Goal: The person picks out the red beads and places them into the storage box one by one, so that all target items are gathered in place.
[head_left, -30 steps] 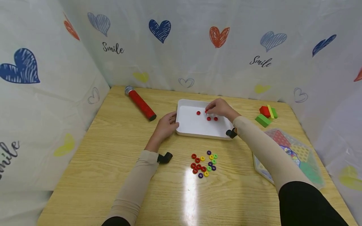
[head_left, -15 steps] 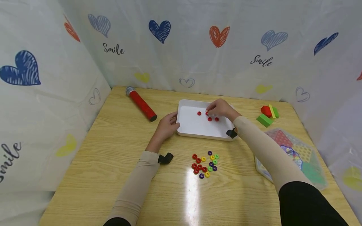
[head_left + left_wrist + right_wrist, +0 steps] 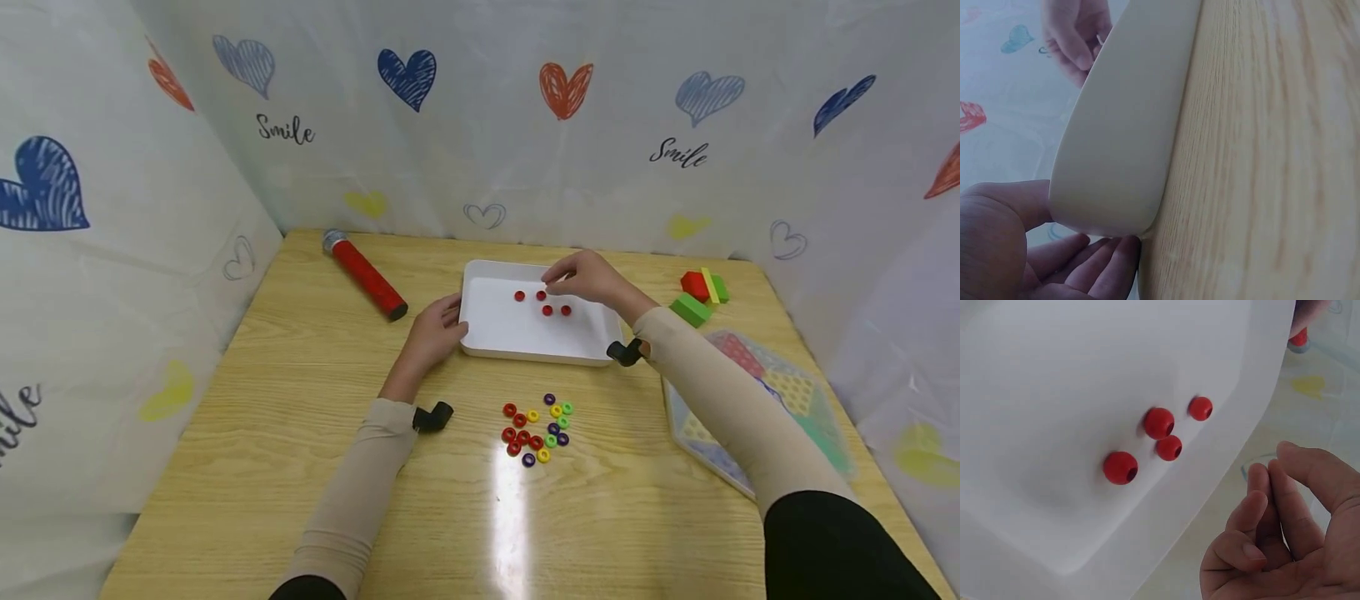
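Observation:
A shallow white tray sits near the back of the table. My left hand grips its left end; in the left wrist view the thumb touches the rim and the fingers lie against the tray's lower edge. Several round red beads with holes rest on the tray floor, spaced apart. Over the tray's back right part hovers my right hand. In the right wrist view its fingers are loosely bent, with nothing visible between thumb and fingertips.
Loose ring beads in red, yellow, green and purple lie before the tray. A red microphone is at the left. Coloured blocks and a clear compartment box stand right; the right sleeve partly covers the box.
My right hand has let go of a red bead on the tray and drawn slightly up and to the right. The left hand stays at the tray's end. The head view has shifted slightly.

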Available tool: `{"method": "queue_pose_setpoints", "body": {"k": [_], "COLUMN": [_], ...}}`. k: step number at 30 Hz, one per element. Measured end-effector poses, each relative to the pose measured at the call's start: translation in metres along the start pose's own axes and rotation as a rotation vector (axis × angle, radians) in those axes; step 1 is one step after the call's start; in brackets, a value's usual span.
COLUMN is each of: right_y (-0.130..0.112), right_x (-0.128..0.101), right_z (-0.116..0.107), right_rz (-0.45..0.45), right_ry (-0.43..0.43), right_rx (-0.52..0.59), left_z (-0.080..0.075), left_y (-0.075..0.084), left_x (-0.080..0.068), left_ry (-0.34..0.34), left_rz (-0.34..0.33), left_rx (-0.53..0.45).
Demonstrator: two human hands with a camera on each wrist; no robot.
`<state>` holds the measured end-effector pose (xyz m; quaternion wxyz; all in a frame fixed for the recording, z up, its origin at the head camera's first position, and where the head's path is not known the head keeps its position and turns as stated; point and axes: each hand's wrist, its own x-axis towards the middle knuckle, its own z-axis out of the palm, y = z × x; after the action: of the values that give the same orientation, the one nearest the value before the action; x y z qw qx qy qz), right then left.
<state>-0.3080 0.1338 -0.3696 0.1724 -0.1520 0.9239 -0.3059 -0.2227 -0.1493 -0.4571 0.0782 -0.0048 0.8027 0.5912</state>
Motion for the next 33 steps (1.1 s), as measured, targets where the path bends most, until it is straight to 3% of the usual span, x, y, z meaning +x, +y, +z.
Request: {"method": "queue_pose_setpoints", "body": {"k": [7,22,33], "right_y": [-0.013,-0.030,-0.026], "right_x": [-0.025,-0.071,-0.092], "right_z": [0.005,0.040,0.083], "right_rz": [-0.056,-0.343,-0.350], "right_ry": [-0.019,-0.059,-0.144], "right_rx": [0.043,0.100,0.161], "left_z": [-0.001,-0.002,0.000], "left_y": [0.000,0.002,0.001], "left_x": [0.000,0.002,0.002], "left_ry": [-0.001,0.001,-0.006], "left_rz": [-0.017,-0.009,-0.001], "left_rx": [-0.005,0.017,0.019]}}
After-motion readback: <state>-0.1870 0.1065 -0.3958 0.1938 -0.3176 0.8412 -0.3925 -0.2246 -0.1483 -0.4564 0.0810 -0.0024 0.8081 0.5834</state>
